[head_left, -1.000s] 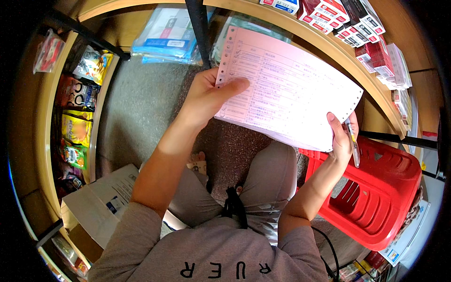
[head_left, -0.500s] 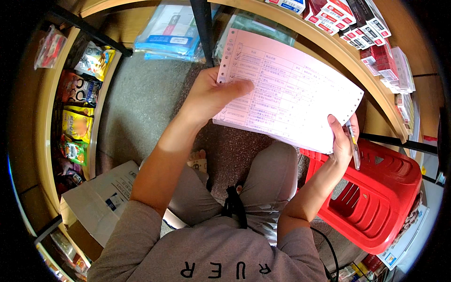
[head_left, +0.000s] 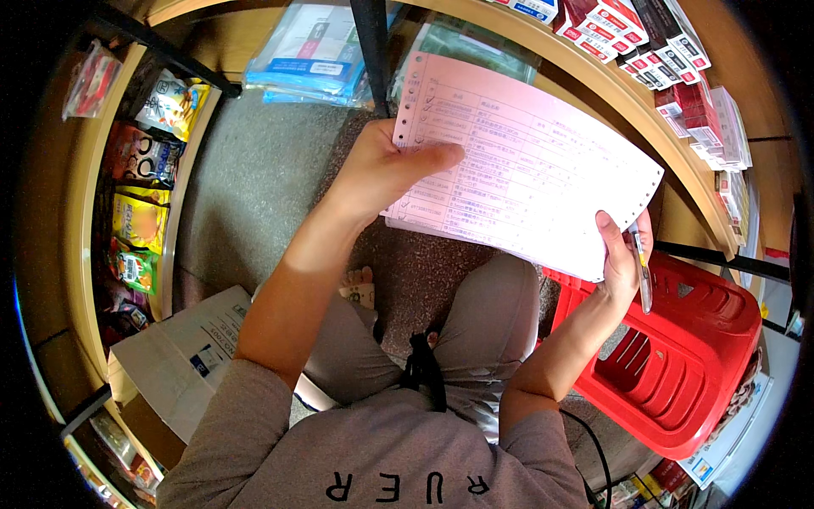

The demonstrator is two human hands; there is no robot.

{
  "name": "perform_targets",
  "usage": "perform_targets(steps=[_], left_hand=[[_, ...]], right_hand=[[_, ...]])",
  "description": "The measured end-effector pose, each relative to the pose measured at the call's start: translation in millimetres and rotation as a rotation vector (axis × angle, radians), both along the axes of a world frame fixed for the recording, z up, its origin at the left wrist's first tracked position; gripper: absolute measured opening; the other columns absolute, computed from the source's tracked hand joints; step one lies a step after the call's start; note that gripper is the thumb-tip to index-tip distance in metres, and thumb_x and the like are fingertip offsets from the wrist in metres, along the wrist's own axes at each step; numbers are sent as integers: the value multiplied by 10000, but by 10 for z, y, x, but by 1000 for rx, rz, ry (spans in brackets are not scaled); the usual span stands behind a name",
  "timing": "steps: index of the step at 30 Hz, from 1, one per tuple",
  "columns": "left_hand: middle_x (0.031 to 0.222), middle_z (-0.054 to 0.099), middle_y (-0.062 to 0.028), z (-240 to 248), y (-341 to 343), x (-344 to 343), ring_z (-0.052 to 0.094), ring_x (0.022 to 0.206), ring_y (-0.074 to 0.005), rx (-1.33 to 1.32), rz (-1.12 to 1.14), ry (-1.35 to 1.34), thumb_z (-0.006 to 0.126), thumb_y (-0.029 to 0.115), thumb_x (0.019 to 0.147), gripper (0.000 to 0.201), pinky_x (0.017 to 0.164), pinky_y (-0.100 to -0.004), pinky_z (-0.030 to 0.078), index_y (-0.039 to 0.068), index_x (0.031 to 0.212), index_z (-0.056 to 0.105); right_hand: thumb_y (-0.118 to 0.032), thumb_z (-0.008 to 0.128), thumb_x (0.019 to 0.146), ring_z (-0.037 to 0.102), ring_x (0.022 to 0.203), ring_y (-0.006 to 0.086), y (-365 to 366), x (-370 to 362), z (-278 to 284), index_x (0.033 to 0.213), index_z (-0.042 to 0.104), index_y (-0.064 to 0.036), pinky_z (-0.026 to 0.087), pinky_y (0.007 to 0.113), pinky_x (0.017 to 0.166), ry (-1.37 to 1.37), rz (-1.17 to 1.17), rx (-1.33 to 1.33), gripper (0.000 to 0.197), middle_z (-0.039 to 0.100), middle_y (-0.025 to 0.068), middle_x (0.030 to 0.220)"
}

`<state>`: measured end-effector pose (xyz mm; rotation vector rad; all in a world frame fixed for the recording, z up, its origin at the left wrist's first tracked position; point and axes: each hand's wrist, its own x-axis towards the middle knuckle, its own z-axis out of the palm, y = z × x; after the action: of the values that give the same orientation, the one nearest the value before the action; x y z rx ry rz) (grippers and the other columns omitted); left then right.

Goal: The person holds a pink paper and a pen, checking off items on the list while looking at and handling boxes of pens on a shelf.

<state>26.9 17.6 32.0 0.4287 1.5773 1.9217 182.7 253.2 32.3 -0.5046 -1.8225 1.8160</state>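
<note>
Head view: printed, ticked form (head_left: pixel 534 182) in left fingers (head_left: pixel 434 159) and right fingers (head_left: pixel 608 231) with pen (head_left: pixel 645 280)

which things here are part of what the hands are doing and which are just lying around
In use:
- pink paper, in left hand and right hand
- pen, in right hand

Apparently just around:
- snack packets
- cardboard box
- small boxes
- red plastic piece

The form (head_left: pixel 526 174) between the left fingers (head_left: pixel 439 157) and the right fingers (head_left: pixel 611 236) is smooth, matt paper, and the pen (head_left: pixel 643 273) against the right fingers looks like glossy clear plastic. Beyond the left fingers, flat packets (head_left: pixel 309 55) shine in plastic film; below the right ones, a red slotted object (head_left: pixel 682 369) is smooth, shiny plastic.
</note>
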Motion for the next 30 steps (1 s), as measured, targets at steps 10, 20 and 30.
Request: perform_targets(steps=[10, 20, 30], left_hand=[[845, 622, -85, -44, 10, -1, 593, 715, -139, 13, 3, -34, 617, 80, 734, 196, 649, -268, 478, 6, 915, 601], [834, 625, -87, -38, 3, 15, 599, 696, -140, 20, 9, -31, 611, 77, 740, 176, 631, -266, 486, 13, 904, 604], [831, 623, -76, -39, 24, 28, 592, 695, -131, 21, 9, -48, 616, 81, 736, 178, 637, -259, 480, 18, 903, 604]], right_hand=[[8, 624, 696, 543, 881, 157, -27, 13, 12, 1075, 487, 30, 395, 263, 809, 24, -6, -46, 404, 575, 106, 971], [-56, 656, 670, 542, 832, 144, -55, 3, 30, 1029, 507, 34, 401, 256, 777, 53, 0, -108, 398, 584, 98, 933], [-18, 574, 706, 545, 805, 134, -34, 62, 17, 1027, 514, 56, 408, 239, 755, 40, 3, -181, 335, 585, 93, 916]])
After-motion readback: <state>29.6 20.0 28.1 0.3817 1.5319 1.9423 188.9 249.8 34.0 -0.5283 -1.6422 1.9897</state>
